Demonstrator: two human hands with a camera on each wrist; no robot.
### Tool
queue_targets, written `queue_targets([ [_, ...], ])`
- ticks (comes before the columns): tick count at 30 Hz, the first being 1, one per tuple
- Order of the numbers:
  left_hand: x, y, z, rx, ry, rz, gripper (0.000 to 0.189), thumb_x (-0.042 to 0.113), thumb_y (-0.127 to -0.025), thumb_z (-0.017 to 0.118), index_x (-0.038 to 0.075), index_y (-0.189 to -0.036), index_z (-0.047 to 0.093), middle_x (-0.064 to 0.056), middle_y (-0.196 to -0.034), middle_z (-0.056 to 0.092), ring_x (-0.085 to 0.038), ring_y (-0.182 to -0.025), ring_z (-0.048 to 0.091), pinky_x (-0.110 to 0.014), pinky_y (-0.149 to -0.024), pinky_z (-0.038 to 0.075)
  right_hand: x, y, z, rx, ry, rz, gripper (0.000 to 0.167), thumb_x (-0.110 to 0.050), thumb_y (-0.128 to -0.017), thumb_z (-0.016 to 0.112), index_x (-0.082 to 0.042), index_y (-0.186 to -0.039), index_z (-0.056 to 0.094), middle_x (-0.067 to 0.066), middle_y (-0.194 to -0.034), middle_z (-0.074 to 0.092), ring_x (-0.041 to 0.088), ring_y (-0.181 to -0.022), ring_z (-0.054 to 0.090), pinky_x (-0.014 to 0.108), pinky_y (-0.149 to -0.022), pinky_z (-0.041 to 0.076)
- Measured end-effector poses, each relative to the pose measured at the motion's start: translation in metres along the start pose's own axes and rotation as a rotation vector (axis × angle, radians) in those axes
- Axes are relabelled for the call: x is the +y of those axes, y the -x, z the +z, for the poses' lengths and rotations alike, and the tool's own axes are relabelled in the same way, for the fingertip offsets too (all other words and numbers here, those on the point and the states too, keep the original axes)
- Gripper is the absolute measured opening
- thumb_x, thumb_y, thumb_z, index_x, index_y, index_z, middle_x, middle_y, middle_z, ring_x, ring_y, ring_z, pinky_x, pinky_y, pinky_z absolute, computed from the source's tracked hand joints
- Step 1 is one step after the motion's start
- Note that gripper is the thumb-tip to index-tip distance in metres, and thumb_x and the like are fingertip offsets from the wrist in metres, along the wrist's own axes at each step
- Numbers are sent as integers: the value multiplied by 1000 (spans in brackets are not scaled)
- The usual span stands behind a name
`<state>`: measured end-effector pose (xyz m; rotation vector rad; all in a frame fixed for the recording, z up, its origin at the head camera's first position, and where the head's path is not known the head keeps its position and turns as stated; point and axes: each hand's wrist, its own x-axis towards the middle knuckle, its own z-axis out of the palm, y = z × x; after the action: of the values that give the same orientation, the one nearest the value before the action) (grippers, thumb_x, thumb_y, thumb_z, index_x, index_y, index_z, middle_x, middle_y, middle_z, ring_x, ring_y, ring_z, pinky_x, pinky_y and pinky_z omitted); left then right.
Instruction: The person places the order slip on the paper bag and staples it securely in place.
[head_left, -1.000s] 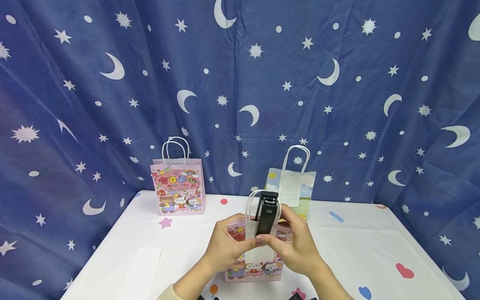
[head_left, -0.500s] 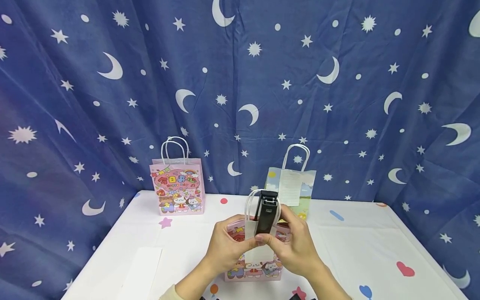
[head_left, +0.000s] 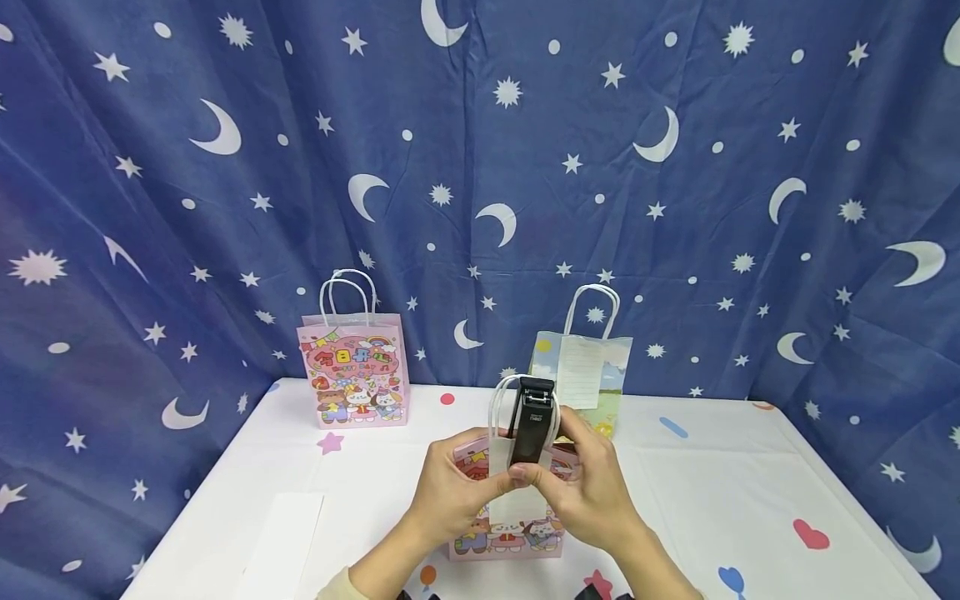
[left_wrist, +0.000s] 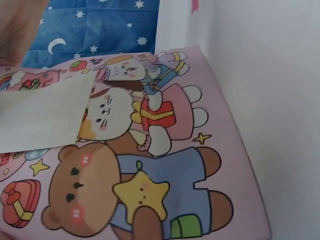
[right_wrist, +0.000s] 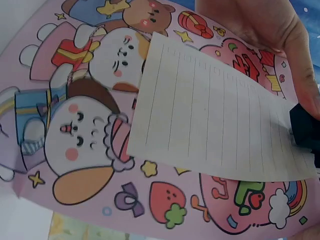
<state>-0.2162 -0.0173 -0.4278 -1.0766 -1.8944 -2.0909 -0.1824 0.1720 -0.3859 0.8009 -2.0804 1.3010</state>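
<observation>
A black stapler [head_left: 533, 425] straddles the top edge of a pink cartoon gift bag [head_left: 506, 546], front and centre in the head view. The lined paper slip [right_wrist: 200, 115] lies against the bag's front, its upper end under the stapler. My left hand [head_left: 450, 492] and right hand [head_left: 592, 487] grip the stapler from either side, thumbs meeting at its near end. Their other fingers reach behind and are partly hidden. White cord handles [head_left: 497, 408] loop up around the stapler. In the left wrist view, the slip [left_wrist: 45, 115] hangs down over the printed animals.
At the back left stands a similar pink gift bag [head_left: 356, 383]. A landscape-print bag [head_left: 615, 375] with a lined slip [head_left: 580, 372] on its front stands behind my right hand. White paper [head_left: 281, 542] lies at the front left of the white tablecloth [head_left: 712, 483]. A starry blue curtain [head_left: 480, 167] hangs behind.
The head view has tilted slightly. Both hands keep their hold on the stapler, and the bag and slip stay in place.
</observation>
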Motion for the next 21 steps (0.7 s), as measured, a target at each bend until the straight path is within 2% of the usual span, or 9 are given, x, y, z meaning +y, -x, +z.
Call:
queue_targets([
  [7,4,0,1,15,-5,-85,35,9,-88,83,13,-121,73,-10,-113,79,-18,-98,78,-37,-82,64,0,-1,-1,5,13,12,52,-3,-79,89,-10,-125,65,5,-107,73,10,-97,70,23,-87,61],
  [14,4,-2,0,5,7,-102,35,10,-88,83,10,-122,73,-12,-114,78,-17,-97,78,-36,-83,64,1,-3,-5,-30,8,31,54,-3,-79,88,-10,-127,64,4,-109,74,10,-101,71,24,-88,61],
  [21,5,-3,-5,-41,-8,-146,40,11,-87,85,17,-124,71,-9,-115,78,-17,-99,77,-37,-83,64,1,-4,-8,-71,-48,62,59,-4,-80,88,-11,-132,61,6,-113,74,11,-105,70,27,-89,61],
])
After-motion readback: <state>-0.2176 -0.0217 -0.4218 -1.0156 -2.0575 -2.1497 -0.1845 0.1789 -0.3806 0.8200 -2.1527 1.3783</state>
